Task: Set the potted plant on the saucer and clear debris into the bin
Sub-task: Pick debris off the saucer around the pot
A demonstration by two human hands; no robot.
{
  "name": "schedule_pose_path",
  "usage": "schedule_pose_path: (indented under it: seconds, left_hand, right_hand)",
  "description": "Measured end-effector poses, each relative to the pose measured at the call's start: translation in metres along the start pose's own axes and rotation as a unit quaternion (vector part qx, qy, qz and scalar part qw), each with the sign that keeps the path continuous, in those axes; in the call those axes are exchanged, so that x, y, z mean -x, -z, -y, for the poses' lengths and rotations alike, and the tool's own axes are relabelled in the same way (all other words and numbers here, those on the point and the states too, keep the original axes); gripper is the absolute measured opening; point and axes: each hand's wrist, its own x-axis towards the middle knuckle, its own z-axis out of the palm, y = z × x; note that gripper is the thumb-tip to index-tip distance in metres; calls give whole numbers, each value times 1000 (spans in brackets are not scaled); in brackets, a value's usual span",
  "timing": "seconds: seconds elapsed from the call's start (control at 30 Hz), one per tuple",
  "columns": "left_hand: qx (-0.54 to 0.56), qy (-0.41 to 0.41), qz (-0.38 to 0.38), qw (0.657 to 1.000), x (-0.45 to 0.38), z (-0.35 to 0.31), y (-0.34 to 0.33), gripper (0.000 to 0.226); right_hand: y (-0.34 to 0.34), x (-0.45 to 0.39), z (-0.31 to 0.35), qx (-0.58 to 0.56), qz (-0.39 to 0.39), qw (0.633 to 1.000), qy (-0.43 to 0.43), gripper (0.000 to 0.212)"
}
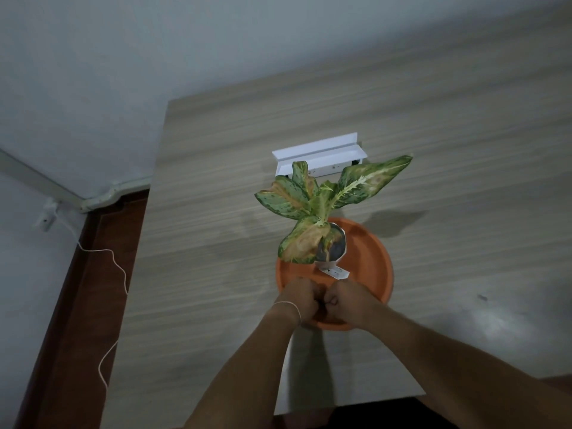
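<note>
A small plant with spotted green and yellow-brown leaves (322,205) grows from a white pot (335,249) with a tag. The pot stands on the orange saucer (371,261), toward its left side. My left hand (297,300) and my right hand (346,301) meet knuckle to knuckle at the saucer's near rim, both with fingers curled shut. I cannot tell whether they pinch the rim or hold anything. No bin and no loose debris show in this view.
The wooden table (216,274) ends at a left edge beside a dark red floor (77,305) with a white cord (117,267). A white socket box (318,156) with a raised lid sits behind the plant. A small dark speck (482,297) lies to the right.
</note>
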Motion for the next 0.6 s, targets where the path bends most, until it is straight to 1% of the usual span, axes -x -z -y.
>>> schedule_pose_path:
  seconds: [0.13,0.23,0.4,0.6]
  left_hand:
    - [69,45,-59,995,7,2,2,23]
    - [123,76,-98,985,11,4,5,19]
    - [157,79,-141,974,22,11,15,16]
    - [215,87,-205,951,48,29,23,9]
  right_hand:
    - [15,2,-4,-8,-43,999,-13,12]
    - [23,4,-2,-48,-69,996,-26,10]
    - [35,9,6,-107,-93,988,-57,11]
    - [38,13,22,-103,-127,985,-53,9]
